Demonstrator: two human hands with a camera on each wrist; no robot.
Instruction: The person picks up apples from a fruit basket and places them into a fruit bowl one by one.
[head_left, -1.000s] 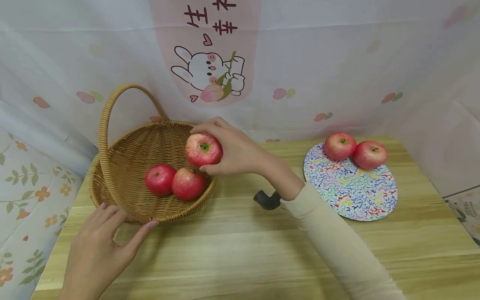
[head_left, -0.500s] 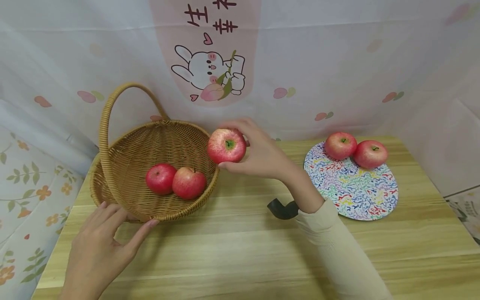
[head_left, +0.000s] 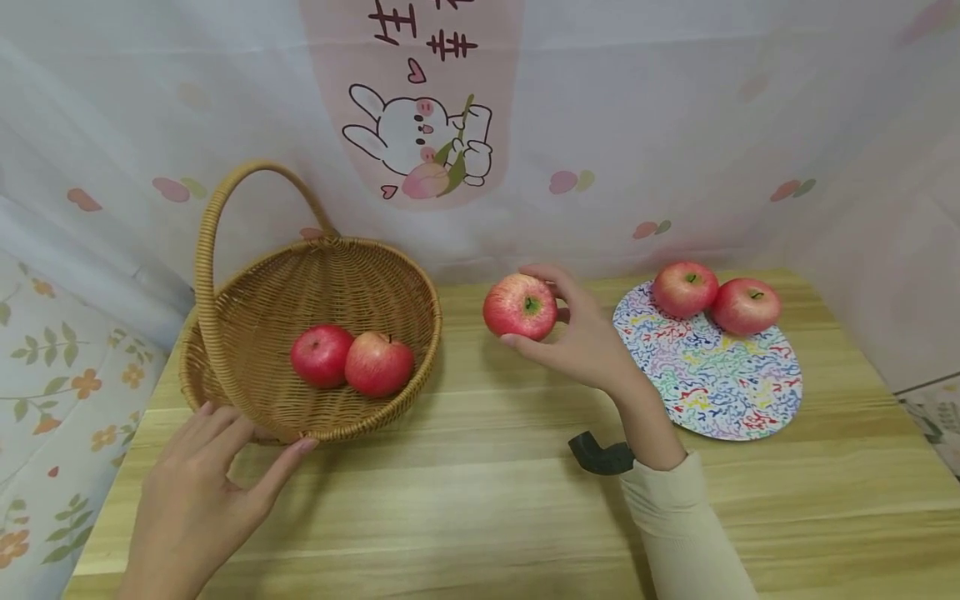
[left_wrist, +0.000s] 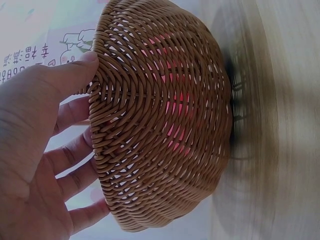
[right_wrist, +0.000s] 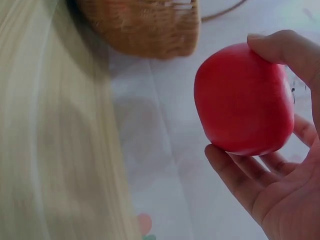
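My right hand [head_left: 588, 350] holds a red apple [head_left: 516, 308] between thumb and fingers, in the air between basket and plate. In the right wrist view the apple [right_wrist: 242, 100] shows its smooth red side, clear of the wooden table. My left hand [head_left: 198, 496] grips the near rim of a wicker basket [head_left: 258, 312] beside the base of its arched handle. In the left wrist view the thumb lies at the rim of the basket [left_wrist: 155, 130], the fingers behind it. Two apples, one deep red [head_left: 322, 356] and one paler [head_left: 378, 365], lie side by side in the basket.
At the right stands a round plate [head_left: 727, 383] with a colourful squiggle pattern. Two apples [head_left: 684, 289] sit at its back edge. A dark curved piece [head_left: 600, 454] shows at the right wrist. A white printed curtain [head_left: 637, 100] hangs behind the wooden table [head_left: 450, 517].
My right hand has carried its apple rightward, away from over the basket's right side toward the plate. The left hand and the basket have stayed in place.
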